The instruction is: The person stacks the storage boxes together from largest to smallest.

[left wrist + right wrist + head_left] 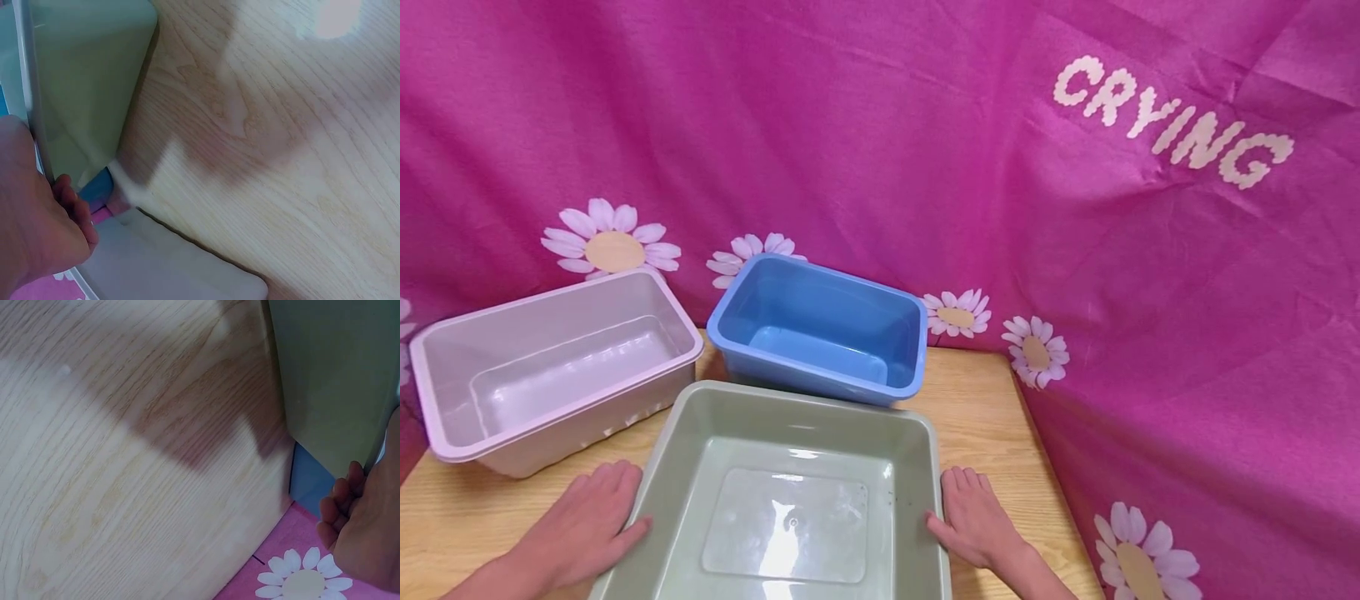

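Note:
A wide pale green plastic basin (805, 421) stands at the front of the wooden table, with nothing inside it. My left hand (583, 525) grips its left rim, the thumb over the edge and the fingers outside. On the opposite side, my right hand (977, 517) holds the right rim in the same way. Both wrist views show curled fingers beneath the lip, against the outer wall of the basin. Behind it sits a blue basin (827, 304), close to the green one's far rim. To the left is a light purple basin (572, 367), also bare inside.
The wooden tabletop (992, 425) shows to the right of the green basin and ends at an edge there. A magenta cloth (880, 150) with white daisies and the word CRYING hangs behind and to the right.

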Motion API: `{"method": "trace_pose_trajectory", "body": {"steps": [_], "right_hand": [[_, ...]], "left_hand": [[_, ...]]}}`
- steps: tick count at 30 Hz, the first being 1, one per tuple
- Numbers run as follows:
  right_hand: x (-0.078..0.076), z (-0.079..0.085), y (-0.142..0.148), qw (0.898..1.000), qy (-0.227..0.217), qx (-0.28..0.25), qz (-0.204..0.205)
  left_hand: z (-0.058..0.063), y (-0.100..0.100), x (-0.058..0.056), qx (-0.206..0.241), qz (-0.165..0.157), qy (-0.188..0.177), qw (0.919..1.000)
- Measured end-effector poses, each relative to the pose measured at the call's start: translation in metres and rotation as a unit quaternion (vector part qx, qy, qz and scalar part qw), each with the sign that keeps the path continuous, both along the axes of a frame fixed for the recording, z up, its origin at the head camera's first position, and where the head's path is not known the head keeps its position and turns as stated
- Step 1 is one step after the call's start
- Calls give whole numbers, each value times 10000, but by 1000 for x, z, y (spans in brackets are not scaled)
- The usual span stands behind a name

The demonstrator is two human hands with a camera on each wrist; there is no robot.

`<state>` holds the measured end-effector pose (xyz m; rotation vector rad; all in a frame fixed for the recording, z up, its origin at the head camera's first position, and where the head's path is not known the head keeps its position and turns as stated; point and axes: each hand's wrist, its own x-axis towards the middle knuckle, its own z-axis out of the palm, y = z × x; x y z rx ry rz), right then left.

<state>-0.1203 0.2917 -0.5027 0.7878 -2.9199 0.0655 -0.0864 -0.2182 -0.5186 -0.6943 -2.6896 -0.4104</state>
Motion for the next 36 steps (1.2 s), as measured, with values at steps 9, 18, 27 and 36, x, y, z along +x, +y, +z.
{"method": "trace_pose_trajectory", "body": {"steps": [9, 18, 27, 36], "right_hand": [[0, -1, 8, 10000, 49, -57, 64], [0, -4, 14, 9997, 155, -113, 129], [-1, -2, 16, 9995, 215, -186, 145], [-2, -2, 16, 9998, 90, -184, 89]], "left_hand": [[1, 11, 6, 113, 72, -47, 9999], [0, 17, 8, 172, 48, -59, 9998], [-2, 19, 9, 212, 52, -94, 9997], [-4, 20, 11, 234, 45, -26, 9997]]}}
